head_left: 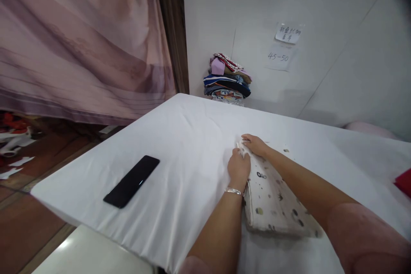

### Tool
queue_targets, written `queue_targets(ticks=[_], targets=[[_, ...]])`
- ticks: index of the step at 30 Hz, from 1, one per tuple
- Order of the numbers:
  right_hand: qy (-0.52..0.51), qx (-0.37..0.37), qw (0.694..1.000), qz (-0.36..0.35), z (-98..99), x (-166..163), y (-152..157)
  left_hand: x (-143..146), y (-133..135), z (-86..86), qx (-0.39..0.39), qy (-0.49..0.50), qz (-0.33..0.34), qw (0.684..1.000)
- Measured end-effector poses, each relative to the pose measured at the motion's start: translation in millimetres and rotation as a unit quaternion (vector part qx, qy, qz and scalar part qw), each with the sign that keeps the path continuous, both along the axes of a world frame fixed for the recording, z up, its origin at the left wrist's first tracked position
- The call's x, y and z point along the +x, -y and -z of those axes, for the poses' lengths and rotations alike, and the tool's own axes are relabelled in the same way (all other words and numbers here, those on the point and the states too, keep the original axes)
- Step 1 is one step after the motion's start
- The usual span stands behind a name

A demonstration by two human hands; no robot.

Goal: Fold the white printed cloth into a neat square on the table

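A folded white cloth with small printed figures [272, 201] lies on the white-covered table [180, 137]. My left hand [239, 167], with a bracelet on the wrist, is closed on the cloth's far left corner. My right hand [255, 143] rests on the cloth's far edge just beyond, fingers curled and pressed onto the fabric. Both forearms reach in from the lower right, and the right forearm lies over the cloth.
A black phone [131, 181] lies on the table to the left. A stack of folded coloured clothes [227, 80] sits at the far edge against the white wall, under two paper notes [282, 47]. A pink curtain [80, 38] hangs at left. A red item [404, 182] shows at right.
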State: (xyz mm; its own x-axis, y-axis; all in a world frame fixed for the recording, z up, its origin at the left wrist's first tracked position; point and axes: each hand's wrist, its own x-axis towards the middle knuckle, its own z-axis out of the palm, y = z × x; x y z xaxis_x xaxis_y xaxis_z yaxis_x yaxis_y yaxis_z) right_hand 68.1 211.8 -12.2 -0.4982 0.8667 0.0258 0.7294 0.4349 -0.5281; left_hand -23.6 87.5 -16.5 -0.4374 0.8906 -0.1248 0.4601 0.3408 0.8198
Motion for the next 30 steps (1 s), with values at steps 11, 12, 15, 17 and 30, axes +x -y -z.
queue_targets(ticks=[11, 12, 15, 17, 30], targets=[[0.050, 0.021, 0.997, -0.047, -10.8, -1, -3, 1, 2, -0.5, 0.012, -0.002, 0.004, 1.000], [0.029, 0.026, 0.998, -0.044, -11.3, 0, -1, 2, 3, -0.7, 0.019, -0.003, 0.004, 1.000], [-0.017, 0.030, 0.998, -0.047, -10.9, 2, 3, 3, 3, -0.7, 0.037, -0.008, 0.002, 0.999], [-0.022, 0.020, 0.998, -0.056, -9.1, 1, 3, 2, 2, 0.0, 0.034, -0.006, -0.002, 0.999], [-0.026, -0.019, 0.997, -0.073, -5.2, 0, 0, -1, 0, 5.4, 0.038, 0.038, -0.025, 0.998]])
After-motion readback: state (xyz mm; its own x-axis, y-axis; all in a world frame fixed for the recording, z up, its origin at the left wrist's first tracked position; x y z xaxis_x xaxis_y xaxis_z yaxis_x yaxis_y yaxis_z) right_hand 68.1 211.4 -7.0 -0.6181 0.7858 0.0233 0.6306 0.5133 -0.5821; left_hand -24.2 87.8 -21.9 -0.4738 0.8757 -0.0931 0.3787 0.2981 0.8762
